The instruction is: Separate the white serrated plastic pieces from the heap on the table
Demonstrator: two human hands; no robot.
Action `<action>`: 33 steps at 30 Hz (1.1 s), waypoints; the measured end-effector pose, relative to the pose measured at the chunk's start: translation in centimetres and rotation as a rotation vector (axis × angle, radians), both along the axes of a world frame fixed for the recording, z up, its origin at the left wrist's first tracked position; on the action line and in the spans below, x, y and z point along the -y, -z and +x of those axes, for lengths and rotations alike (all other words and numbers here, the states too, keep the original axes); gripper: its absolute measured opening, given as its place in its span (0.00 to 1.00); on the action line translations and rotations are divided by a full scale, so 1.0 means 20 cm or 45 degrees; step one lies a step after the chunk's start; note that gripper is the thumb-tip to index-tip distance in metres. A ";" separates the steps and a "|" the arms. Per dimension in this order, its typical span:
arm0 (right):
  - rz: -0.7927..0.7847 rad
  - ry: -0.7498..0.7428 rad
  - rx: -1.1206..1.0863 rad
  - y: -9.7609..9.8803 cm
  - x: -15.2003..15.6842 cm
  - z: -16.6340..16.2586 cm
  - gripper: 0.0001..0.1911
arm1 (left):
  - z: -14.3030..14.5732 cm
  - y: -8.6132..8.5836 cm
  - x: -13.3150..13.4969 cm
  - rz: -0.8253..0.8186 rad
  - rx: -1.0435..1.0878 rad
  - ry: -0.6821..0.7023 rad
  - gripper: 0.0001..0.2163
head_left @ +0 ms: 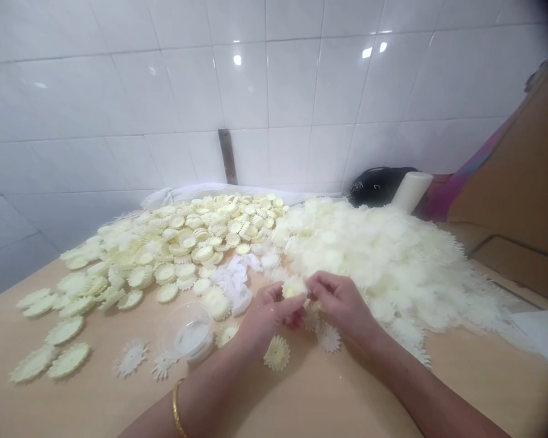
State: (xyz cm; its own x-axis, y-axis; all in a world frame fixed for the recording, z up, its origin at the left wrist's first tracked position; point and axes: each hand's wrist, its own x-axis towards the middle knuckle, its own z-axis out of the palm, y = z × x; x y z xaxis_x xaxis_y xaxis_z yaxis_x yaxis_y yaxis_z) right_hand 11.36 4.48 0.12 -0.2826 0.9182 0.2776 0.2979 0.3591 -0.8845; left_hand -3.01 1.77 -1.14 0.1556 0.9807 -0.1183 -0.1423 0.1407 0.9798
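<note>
Between my two hands is a small pale yellow fabric flower (294,286) with a notched edge. My left hand (268,313) is closed around its lower left side, thumb on top. My right hand (340,298) pinches at the flower's right edge with thumb and forefinger; the exact contact is too small to make out. Just below my hands, a yellowish flower disc (277,353) and a white flower disc (329,336) lie on the table. Left of my left forearm stands a clear round plastic tub (189,331) with something whitish inside.
Many stacked cream flower discs (164,249) spread over the table's left and back. A large heap of fluffy pale petals (374,255) covers the right. Behind it are a white roll (411,190) and a black bag (377,185). A cardboard box (520,164) stands at the right; crumpled white tissue (235,280) lies mid-table.
</note>
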 end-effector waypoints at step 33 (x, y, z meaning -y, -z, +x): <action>0.493 0.851 0.010 -0.04 -0.10 0.15 0.12 | 0.02 -0.01 0.01 0.041 -0.073 -0.176 0.14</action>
